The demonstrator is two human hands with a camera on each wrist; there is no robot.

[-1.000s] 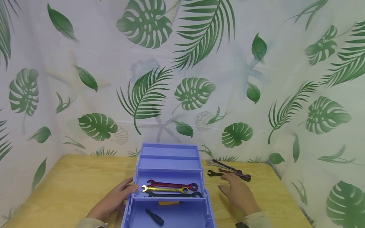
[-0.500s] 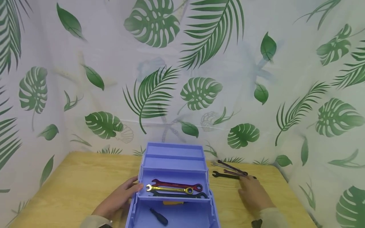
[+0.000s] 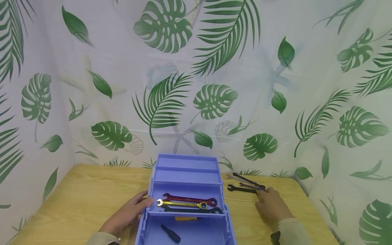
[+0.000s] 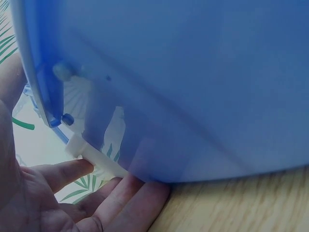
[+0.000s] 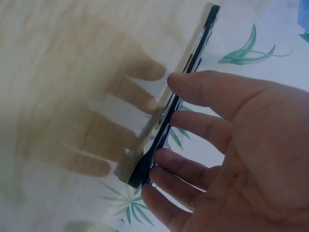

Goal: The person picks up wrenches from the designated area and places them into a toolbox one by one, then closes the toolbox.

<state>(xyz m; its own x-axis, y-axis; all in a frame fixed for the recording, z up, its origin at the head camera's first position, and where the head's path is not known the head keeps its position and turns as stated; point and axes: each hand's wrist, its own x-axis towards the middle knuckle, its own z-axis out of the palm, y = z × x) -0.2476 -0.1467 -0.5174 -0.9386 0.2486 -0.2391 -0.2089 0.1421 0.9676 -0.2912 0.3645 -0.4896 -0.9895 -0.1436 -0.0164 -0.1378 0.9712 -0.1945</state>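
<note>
A blue toolbox (image 3: 187, 176) with stepped trays stands opened in the middle of the table. My left hand (image 3: 127, 212) rests at its left side, thumb on the tray edge; in the left wrist view, fingers (image 4: 140, 203) touch the outer wall near a white latch (image 4: 96, 157). At the right, the fingertips of my right hand (image 3: 273, 205) are at a black wrench (image 3: 243, 189), covering its far end. Seen from the right wrist, thumb and fingertips lie loosely along the black wrench (image 5: 140, 171). A red wrench (image 3: 190, 198), a gold wrench (image 3: 180, 204) and a dark wrench (image 3: 193, 210) lie in the tray.
Several more wrenches, among them a dark one (image 3: 246, 179) and a purplish one (image 3: 249, 185), lie beside the black wrench. A dark-handled screwdriver (image 3: 172, 234) and a yellow object (image 3: 185, 218) are in the toolbox's lower part. Leaf-patterned sheeting (image 3: 165, 112) rises behind the wooden table (image 3: 98, 190).
My right hand has reached right and its fingertips have come to the ring end of the black wrench. The left hand stays at the toolbox; the head view has shifted a little.
</note>
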